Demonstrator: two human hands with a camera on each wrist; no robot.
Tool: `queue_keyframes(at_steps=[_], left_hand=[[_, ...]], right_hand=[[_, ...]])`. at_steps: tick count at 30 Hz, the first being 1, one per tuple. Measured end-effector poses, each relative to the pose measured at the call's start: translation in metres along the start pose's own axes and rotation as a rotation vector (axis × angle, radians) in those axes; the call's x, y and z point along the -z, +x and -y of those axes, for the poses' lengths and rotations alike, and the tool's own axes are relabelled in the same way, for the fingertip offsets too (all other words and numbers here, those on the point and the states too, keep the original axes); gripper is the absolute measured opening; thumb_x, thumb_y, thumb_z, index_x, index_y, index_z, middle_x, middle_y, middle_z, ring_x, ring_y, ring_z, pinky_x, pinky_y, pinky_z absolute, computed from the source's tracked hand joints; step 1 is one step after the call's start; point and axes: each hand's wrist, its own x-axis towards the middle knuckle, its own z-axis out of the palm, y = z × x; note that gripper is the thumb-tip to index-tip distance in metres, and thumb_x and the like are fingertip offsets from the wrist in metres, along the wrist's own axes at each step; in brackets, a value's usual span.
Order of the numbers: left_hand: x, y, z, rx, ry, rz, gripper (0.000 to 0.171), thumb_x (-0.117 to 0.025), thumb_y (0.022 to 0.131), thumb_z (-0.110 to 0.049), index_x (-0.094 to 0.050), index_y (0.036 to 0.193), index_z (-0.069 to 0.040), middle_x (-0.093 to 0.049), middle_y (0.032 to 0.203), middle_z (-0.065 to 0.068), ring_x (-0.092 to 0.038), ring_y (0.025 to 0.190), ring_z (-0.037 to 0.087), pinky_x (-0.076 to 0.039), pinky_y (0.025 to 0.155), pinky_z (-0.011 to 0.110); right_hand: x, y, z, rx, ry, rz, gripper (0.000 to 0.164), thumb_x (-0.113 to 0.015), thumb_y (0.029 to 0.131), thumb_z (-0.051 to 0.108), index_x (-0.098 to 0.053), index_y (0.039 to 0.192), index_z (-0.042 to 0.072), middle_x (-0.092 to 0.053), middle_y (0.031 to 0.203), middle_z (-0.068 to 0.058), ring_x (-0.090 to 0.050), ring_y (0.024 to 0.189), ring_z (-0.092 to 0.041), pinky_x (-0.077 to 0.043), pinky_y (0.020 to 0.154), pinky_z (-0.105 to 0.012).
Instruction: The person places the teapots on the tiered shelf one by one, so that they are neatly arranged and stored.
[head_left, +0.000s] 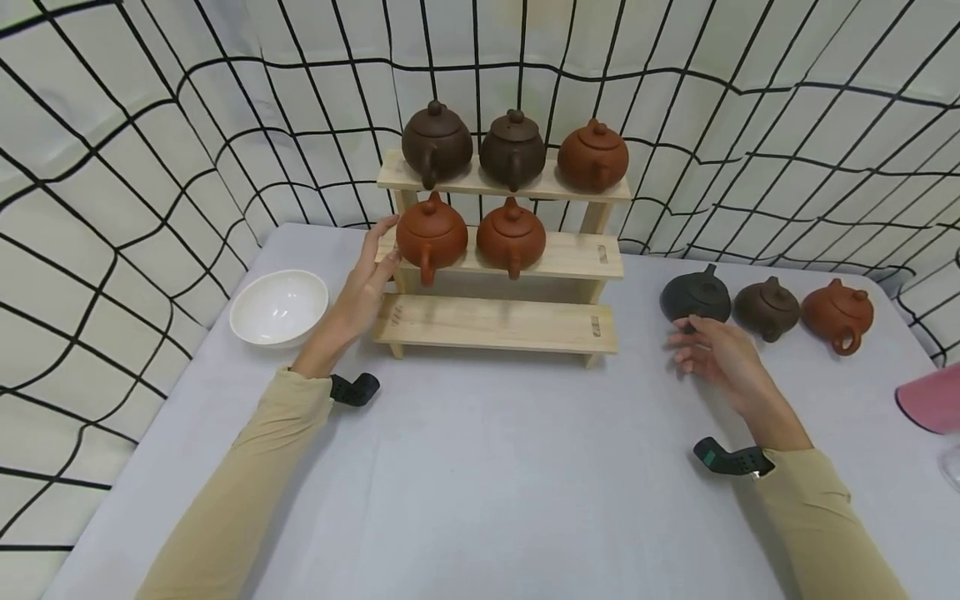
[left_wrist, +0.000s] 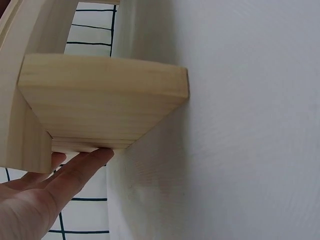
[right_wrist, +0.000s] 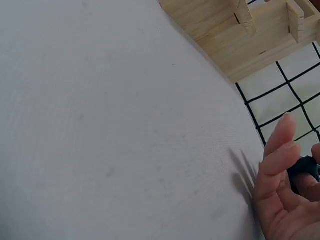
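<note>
My left hand [head_left: 363, 279] is at the left end of a tiered wooden stand [head_left: 495, 321], its extended fingers [left_wrist: 75, 175] touching the side. On the stand's middle tier, beside that hand, sit an orange-red teapot [head_left: 431, 235] and a similar teapot [head_left: 512, 237]. To the right of the stand, my right hand [head_left: 723, 358] pinches the handle of a black teapot [head_left: 697, 296] on the table. Its other fingers are loosely bent. Only a dark bit of this teapot [right_wrist: 302, 172] shows behind the fingers in the right wrist view; the exact contact is partly hidden.
Along the top tier stand two dark brown teapots [head_left: 437, 142] and a reddish one [head_left: 592, 157]. A brown teapot [head_left: 767, 308] and an orange-red teapot [head_left: 837, 317] sit right of the black one. A white bowl [head_left: 279, 307] lies at left, a pink object [head_left: 930, 400] at far right.
</note>
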Motion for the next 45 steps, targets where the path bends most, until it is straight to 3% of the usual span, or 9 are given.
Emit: queue_keyframes(at_steps=[7,12,16,26,35,45], left_hand=[[-0.003,-0.001,-0.001,0.01,-0.006,0.013,0.058,-0.029,0.114,-0.029,-0.01,0.167,-0.017,-0.012,0.174,0.009,-0.032,0.151,0.046,-0.025,0.122,0.061],[-0.005,0.0,-0.002,0.011,0.006,0.024,0.058,-0.029,0.114,-0.03,-0.01,0.168,-0.019,-0.012,0.174,0.011,-0.033,0.15,0.046,-0.026,0.122,0.062],[-0.005,0.0,-0.002,0.011,0.012,0.023,0.058,-0.029,0.114,-0.03,-0.01,0.168,-0.018,-0.012,0.174,0.011,-0.033,0.15,0.046,-0.025,0.122,0.062],[-0.002,-0.001,-0.002,0.012,0.014,0.017,0.058,-0.028,0.114,-0.03,-0.01,0.168,-0.018,-0.011,0.174,0.011,-0.031,0.151,0.046,-0.024,0.123,0.062],[0.001,0.0,0.0,-0.008,0.01,0.008,0.058,-0.028,0.114,-0.031,-0.01,0.167,-0.017,-0.01,0.175,0.008,-0.029,0.153,0.043,-0.023,0.124,0.06],[0.002,-0.001,0.0,0.002,0.005,0.017,0.058,-0.028,0.114,-0.03,-0.009,0.167,-0.018,-0.011,0.174,0.012,-0.03,0.152,0.046,-0.024,0.123,0.062]], right_hand=[[-0.002,0.001,-0.002,-0.029,0.085,-0.067,0.035,-0.044,0.113,0.035,-0.064,0.108,0.007,-0.075,0.09,0.002,-0.064,0.071,-0.009,-0.052,0.058,-0.022],[-0.005,-0.003,-0.01,0.052,0.035,-0.1,0.035,-0.04,0.115,0.032,-0.059,0.102,0.005,-0.071,0.088,0.003,-0.061,0.071,-0.007,-0.05,0.059,-0.019],[-0.008,-0.01,-0.011,0.105,0.068,-0.105,0.035,-0.041,0.115,0.031,-0.06,0.098,0.006,-0.071,0.087,0.002,-0.061,0.072,-0.007,-0.051,0.061,-0.019],[-0.026,-0.04,0.02,0.251,-0.01,-0.104,0.036,-0.05,0.112,0.035,-0.062,0.098,0.004,-0.07,0.087,-0.001,-0.063,0.072,-0.011,-0.053,0.063,-0.02],[-0.054,-0.055,0.048,0.401,-0.12,-0.027,0.038,-0.054,0.11,0.035,-0.061,0.1,-0.001,-0.068,0.088,-0.006,-0.061,0.072,-0.014,-0.053,0.064,-0.021],[-0.088,-0.047,0.057,0.353,-0.163,0.041,0.038,-0.055,0.11,0.035,-0.062,0.098,0.0,-0.069,0.087,-0.006,-0.062,0.07,-0.015,-0.054,0.064,-0.021]])
